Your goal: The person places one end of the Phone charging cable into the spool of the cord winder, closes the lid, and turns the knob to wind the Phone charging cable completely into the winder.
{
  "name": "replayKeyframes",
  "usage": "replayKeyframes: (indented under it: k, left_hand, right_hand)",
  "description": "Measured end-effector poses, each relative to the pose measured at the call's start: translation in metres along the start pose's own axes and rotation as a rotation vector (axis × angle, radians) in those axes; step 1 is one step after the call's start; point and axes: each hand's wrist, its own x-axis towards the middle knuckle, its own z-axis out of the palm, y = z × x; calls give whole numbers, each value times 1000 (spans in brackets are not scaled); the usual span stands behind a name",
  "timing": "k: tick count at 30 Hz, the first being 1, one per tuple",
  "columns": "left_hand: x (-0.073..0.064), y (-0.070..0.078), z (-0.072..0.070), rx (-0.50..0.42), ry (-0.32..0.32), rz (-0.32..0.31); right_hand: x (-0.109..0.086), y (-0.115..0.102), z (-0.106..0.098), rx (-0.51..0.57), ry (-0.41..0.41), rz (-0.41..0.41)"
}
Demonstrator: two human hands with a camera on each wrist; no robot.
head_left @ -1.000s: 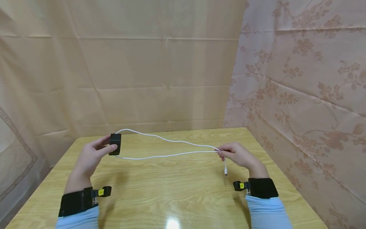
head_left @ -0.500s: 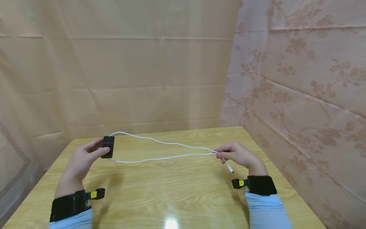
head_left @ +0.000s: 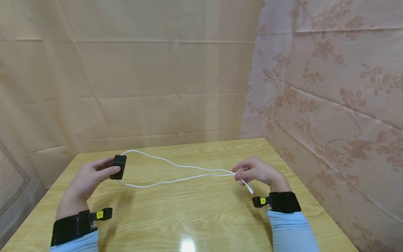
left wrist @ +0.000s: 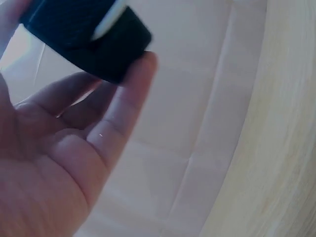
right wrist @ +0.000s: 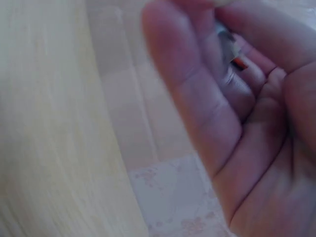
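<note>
My left hand (head_left: 86,178) holds a small black block (head_left: 118,167), its thumb on the near face, above the left of the table. A thin white charging cable (head_left: 160,183) leaves the block at top and bottom. In the left wrist view a piece of white cable (left wrist: 111,19) crosses the textured block. Both strands meet at my right hand (head_left: 258,175), which pinches them between thumb and fingers. A white plug (head_left: 251,191) pokes out below those fingers. The right wrist view shows a metal plug with an orange inside (right wrist: 237,60), partly hidden by fingers.
Beneath both hands lies a wood-grain table (head_left: 176,210). A beige curtain (head_left: 151,77) hangs behind it, and a pink floral curtain (head_left: 327,87) borders the right side. Each wrist wears a black strap with a small camera (head_left: 259,202).
Both hands, with the block and cable, have shifted left and a little lower in the view. The hanging plug has swung from straight down to a slant. The head view has turned slightly.
</note>
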Motion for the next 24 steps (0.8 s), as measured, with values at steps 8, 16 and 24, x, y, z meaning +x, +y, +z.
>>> replayKeyframes:
  k: [8, 16, 24]
  left_hand:
    - [5, -1, 13, 230, -132, -86]
    - [6, 18, 40, 232, -155, 8]
    - [4, 48, 79, 253, -147, 210]
  right_hand:
    - [24, 3, 38, -221, -52, 152]
    - [37, 3, 61, -531, -39, 176]
    - [36, -27, 61, -556, 234, -116]
